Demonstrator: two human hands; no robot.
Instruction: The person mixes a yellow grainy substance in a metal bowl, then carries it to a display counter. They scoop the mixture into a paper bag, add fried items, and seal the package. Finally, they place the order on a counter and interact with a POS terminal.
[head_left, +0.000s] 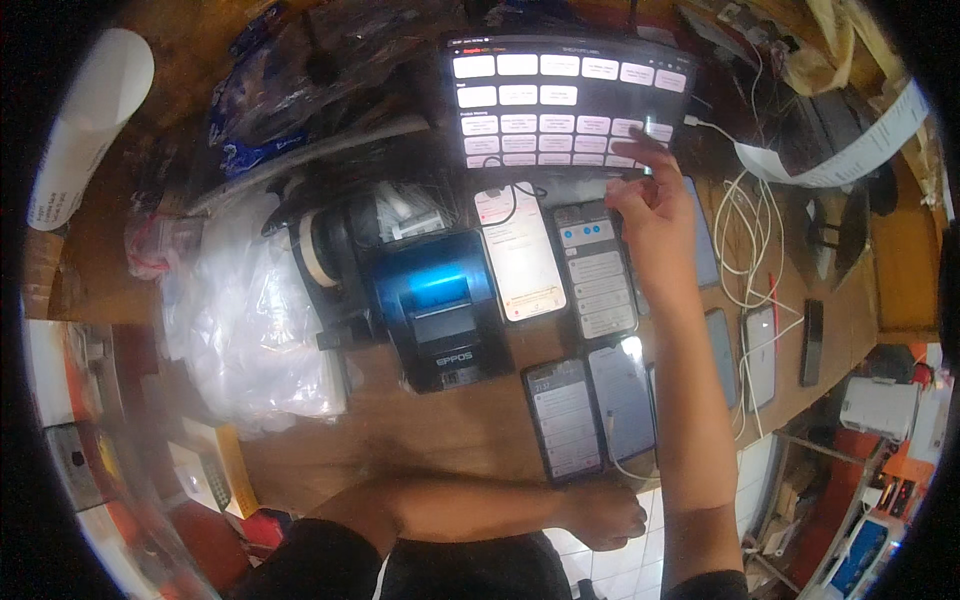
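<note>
My right hand is raised at the lower right of a lit tablet screen, its index finger extended over rows of pale tiles, holding nothing. My left hand rests with curled fingers at the table's near edge, below two phones; nothing shows in it. Left of the phones stands a black Eppos receipt printer. Beside it lie a phone with a bright white screen and a phone with a grey list. Nearer me are a dark-framed phone and another lit phone.
Clear plastic bags pile up left of the printer, beside a black tape dispenser. Tangled white cables lie at the right, near more phones. A paper strip curls above them. A wooden table carries these things.
</note>
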